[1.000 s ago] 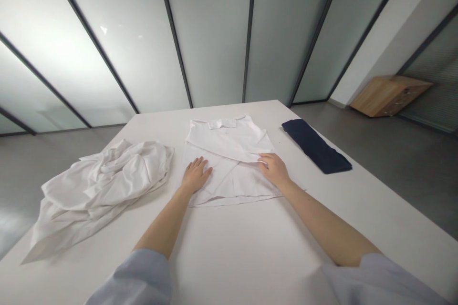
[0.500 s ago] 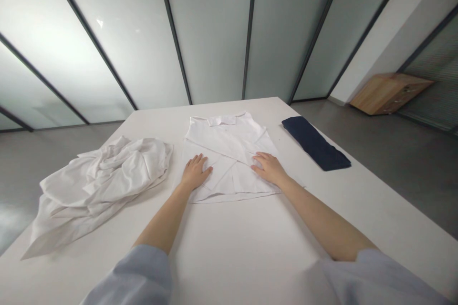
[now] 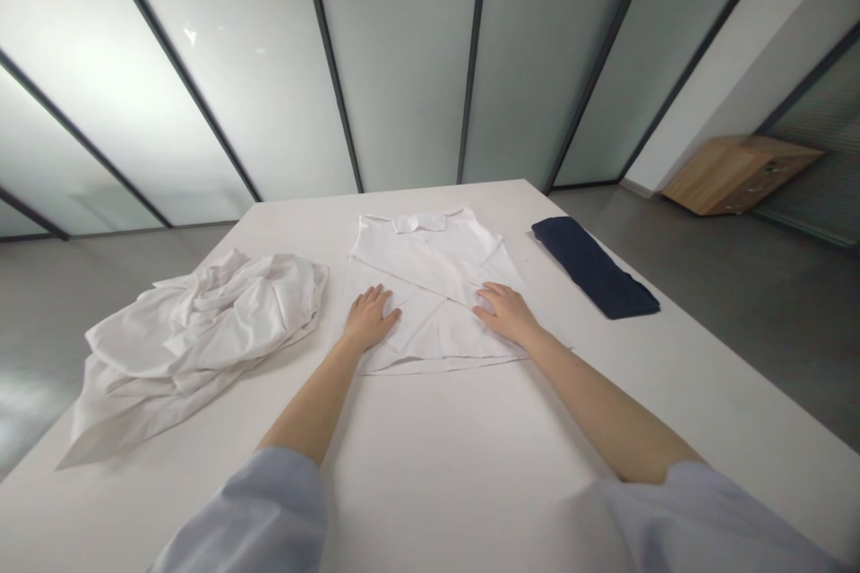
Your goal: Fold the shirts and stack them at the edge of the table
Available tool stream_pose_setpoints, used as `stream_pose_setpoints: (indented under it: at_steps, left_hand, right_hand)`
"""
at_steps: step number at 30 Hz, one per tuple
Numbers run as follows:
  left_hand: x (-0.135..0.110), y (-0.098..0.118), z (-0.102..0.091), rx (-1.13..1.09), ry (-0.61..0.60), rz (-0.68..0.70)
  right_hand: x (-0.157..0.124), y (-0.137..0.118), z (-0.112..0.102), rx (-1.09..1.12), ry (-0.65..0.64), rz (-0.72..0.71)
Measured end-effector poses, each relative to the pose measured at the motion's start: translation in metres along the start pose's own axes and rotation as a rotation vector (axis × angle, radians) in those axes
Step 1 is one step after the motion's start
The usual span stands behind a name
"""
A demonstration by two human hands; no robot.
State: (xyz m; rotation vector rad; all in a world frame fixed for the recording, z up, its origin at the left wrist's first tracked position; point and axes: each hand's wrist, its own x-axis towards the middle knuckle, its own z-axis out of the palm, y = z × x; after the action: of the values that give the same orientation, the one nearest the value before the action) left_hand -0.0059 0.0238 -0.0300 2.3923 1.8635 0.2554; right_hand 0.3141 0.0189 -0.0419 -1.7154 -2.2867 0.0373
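Note:
A white shirt (image 3: pixel 430 255) lies flat on the table, its collar at the far end and its sleeves folded across the body. My left hand (image 3: pixel 369 317) rests palm down on the shirt's near left side, fingers spread. On the near right side, my right hand (image 3: pixel 505 313) lies on the cloth in the same way, fingers stretched out. Neither hand grips the fabric. To the left of the shirt is a crumpled heap of white cloth (image 3: pixel 208 322).
A folded dark navy cloth (image 3: pixel 595 267) lies near the right edge of the white table (image 3: pixel 443 457). Frosted glass panels (image 3: pixel 409 54) stand beyond the far edge. A wooden cabinet (image 3: pixel 726 175) is on the floor at the back right.
Both hands stay in place on the shirt, and the cloths lie as before. Only the camera view has shifted slightly.

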Motion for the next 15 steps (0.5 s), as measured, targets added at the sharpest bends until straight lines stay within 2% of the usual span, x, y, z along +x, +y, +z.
stream_pose_setpoints:
  at_steps: [9,15]
  left_hand:
    - [0.0009,-0.0032,0.0048,-0.036,0.043,0.028]
    - [0.0012,-0.0014,0.0019,-0.003,0.014,0.024]
  right_hand:
    - [0.0006,0.0033,0.0061,0.016,0.049,-0.01]
    - [0.0021,0.0021,0.004,0.015,0.028,0.006]
